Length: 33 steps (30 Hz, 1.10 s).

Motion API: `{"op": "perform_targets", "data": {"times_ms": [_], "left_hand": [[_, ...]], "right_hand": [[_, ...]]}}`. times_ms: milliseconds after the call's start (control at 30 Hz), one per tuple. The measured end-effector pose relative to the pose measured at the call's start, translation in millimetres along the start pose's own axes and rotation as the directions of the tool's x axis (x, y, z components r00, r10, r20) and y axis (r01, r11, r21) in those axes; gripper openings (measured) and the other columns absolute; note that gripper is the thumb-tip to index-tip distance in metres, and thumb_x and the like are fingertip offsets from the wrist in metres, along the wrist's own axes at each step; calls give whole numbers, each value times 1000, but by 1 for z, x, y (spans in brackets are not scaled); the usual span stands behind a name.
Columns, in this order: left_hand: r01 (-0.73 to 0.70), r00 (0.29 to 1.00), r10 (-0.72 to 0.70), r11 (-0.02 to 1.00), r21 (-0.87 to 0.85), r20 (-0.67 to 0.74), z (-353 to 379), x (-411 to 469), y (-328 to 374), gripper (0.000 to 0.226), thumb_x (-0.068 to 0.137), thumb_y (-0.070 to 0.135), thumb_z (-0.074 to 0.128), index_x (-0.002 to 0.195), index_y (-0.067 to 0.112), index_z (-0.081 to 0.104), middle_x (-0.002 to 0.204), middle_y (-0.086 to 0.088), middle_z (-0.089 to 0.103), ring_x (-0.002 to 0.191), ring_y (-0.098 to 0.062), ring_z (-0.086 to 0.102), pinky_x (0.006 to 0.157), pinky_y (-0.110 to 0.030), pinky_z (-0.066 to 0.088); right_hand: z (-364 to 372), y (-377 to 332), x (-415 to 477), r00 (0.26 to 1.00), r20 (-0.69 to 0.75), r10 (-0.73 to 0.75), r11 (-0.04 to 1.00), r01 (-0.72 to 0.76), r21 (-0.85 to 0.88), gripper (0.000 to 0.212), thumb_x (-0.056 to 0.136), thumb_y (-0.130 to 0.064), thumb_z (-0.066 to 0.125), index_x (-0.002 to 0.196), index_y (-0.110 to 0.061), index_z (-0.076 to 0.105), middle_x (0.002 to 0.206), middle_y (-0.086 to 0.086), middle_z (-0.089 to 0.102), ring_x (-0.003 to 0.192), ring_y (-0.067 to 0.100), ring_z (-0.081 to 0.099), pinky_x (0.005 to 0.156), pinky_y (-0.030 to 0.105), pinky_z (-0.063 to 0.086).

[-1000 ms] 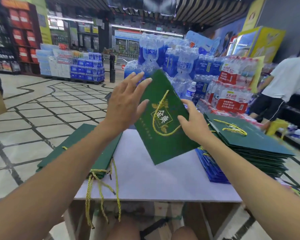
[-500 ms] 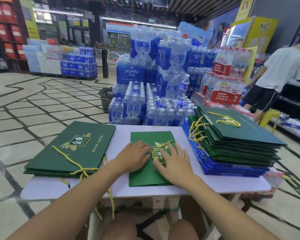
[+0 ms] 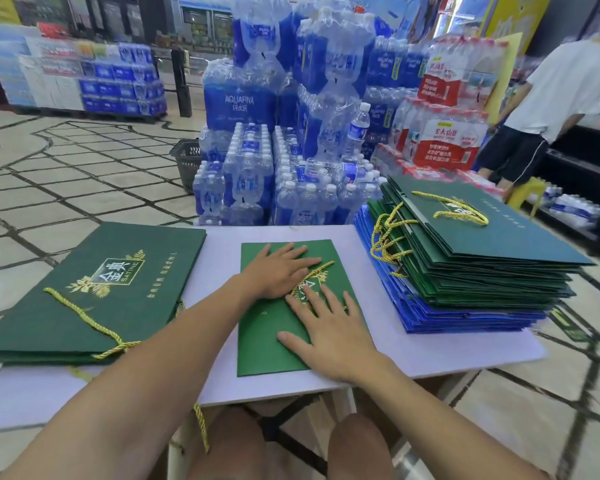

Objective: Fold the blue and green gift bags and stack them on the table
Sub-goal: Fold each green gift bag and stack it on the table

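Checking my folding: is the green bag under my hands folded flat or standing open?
Folded flat. The green bag lies flush on the table, with left hand and right hand pressing on it.

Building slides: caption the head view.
Left hand and right hand press a green gift bag flat on the table beside the tall stack.

Shop interior, pale tiled floor [image 3: 84, 174] with dark lines. White table [image 3: 413, 341] in front. Behind it, water bottle packs [image 3: 253, 168] stacked high, red-label packs [image 3: 444, 140] to their right. Black basket [image 3: 187, 164] on the floor beside the stack. Person in white shirt [image 3: 565, 88] far right, near a yellow stool [image 3: 529, 195].
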State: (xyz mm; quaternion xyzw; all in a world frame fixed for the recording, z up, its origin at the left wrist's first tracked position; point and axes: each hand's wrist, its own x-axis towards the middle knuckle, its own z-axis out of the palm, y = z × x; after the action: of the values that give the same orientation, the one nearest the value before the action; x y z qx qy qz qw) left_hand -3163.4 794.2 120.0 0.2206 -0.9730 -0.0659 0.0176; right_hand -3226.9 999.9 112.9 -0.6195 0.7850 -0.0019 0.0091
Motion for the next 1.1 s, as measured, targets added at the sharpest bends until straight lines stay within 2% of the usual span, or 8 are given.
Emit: {"op": "perform_targets", "data": {"times_ms": [233,467,633,700,767,833,933,1100], "left_hand": [[25,1000,-26,999,-22,-16,6,-3,4,48,110,47,22,158,49,24,172,5,16,159,-19,6,127,-56,2],[589,802,-586,808,-10,-116,2,-60,14,75,104,55,29,164,15,8,166,-25,23,156,-42,11,124,-56,8],[456,799,-580,758,-466,-161,-2,-78,5,57,103,26,43,157,15,27,136,-18,61,122,-39,56,103,-47,45],[359,720,-689,468,-808,-79,-13,-81,7,57,98,15,47,153,23,32,129,-9,66,112,-32,64,98,-44,51],[133,673,-737,43,-990,58,-26,-87,14,49,99,7,49,143,26,42,116,-8,69,98,-26,69,88,-41,56],[36,766,-630,-160,-986,130,-34,-99,29,26,100,2,49,120,15,60,108,-18,72,84,-28,71,81,-43,59],[87,823,-555,-87,-992,121,-29,-119,51,28,98,-1,55,118,16,63,107,-14,77,87,-31,76,76,-44,63],[-78,716,-694,26,-997,-74,-53,-131,54,40,93,-6,57,123,21,59,107,-8,77,83,-27,76,69,-42,63]], "right_hand": [[4,1,-1,1000,-9,-7,1000,7,23,78,92,-82,11,160,-45,4,172,-5,2,158,23,-6,125,55,-6],[6,1,0,999,-41,15,999,-13,53,81,89,-84,9,160,-46,6,172,-9,4,158,20,-4,121,63,-8],[4,2,-1,994,-100,34,981,-14,192,85,87,-84,15,160,-41,15,170,-13,12,157,16,4,123,61,0],[2,4,-3,991,-128,38,960,0,281,85,85,-84,16,160,-42,19,169,-15,15,157,13,6,125,58,1],[1,6,-3,983,-172,60,931,7,365,80,88,-80,24,159,-42,22,168,-16,19,156,11,10,126,55,4],[0,8,-3,970,-219,103,903,2,430,79,88,-78,28,158,-41,27,166,-17,23,154,10,15,126,52,8],[0,7,-1,952,-261,159,877,-14,481,79,87,-75,31,157,-37,32,165,-13,28,153,13,20,125,48,16],[-29,-2,6,902,-251,350,798,-148,584,80,91,-75,35,159,-33,24,166,0,24,152,24,24,121,50,26]]}}
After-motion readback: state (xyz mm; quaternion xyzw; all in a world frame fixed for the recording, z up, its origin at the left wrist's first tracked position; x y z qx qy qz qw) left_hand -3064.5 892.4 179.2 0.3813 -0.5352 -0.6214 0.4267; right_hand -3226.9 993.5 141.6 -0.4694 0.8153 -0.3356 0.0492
